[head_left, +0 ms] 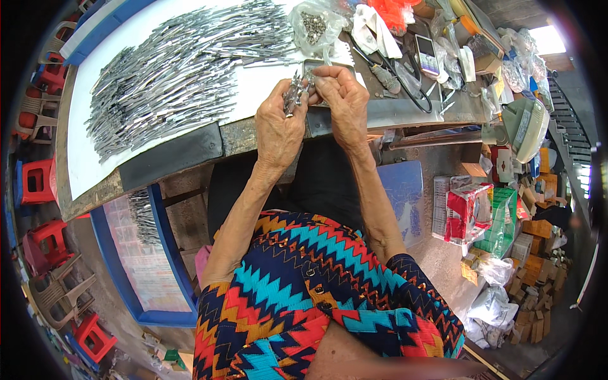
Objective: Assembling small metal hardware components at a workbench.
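Since I'm running this remotely, I'd guess it's mid-job: left hand (280, 131) curls round silvery metal pieces (293, 94), right hand (349, 102) has its fingertips at their right side, pinch too small to tell, and the big strip pile (171, 73) left of the fingers could be done or waiting

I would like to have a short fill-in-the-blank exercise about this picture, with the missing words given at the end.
1. The left hand holds a cluster of small silvery parts, and the ____ hand is close beside it.
2. The big pile of thin grey strips lies to the ____ of both hands.
3. The sheet under this pile is ____.
4. The tray at the lower left has a ____ frame.

Missing words: right; left; white; blue.
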Demonstrator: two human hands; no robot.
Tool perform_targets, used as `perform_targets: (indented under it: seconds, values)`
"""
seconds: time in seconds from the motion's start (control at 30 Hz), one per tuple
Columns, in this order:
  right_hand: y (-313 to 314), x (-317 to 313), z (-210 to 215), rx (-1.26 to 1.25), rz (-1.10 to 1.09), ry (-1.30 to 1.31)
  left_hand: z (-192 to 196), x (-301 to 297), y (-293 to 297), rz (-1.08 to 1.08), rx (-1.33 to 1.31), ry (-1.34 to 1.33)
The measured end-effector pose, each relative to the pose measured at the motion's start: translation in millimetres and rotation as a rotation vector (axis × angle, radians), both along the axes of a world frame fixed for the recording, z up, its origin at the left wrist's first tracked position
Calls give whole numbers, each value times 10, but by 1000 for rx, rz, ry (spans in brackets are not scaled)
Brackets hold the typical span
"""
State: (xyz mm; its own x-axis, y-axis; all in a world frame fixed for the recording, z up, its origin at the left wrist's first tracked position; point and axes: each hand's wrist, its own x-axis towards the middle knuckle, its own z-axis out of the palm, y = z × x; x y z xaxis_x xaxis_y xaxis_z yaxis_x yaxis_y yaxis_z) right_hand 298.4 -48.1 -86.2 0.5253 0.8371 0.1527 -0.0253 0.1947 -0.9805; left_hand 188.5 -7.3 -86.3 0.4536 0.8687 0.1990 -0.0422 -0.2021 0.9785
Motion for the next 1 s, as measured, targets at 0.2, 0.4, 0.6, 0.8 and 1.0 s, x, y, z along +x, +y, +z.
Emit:
perform_targets:
  seconds: [0.2, 0.4, 0.6, 0.8, 1.0]
  values:
    - [49, -125, -32, 41, -79, -87, 34, 5, 15, -20, -111, -134]
    - [71, -84, -59, 80, -67, 91, 35, -9, -9, -87, -201, -205]
    - [30, -95, -32, 99, -93, 201, 55, -9, -39, -116, -196, -252]
    - [61, -230, -58, 158, -69, 231, 80, -62, 0, -116, -254, -251]
    - [31, -202, -79, 129, -150, 92, 60, -93, 20, -78, -234, -248]
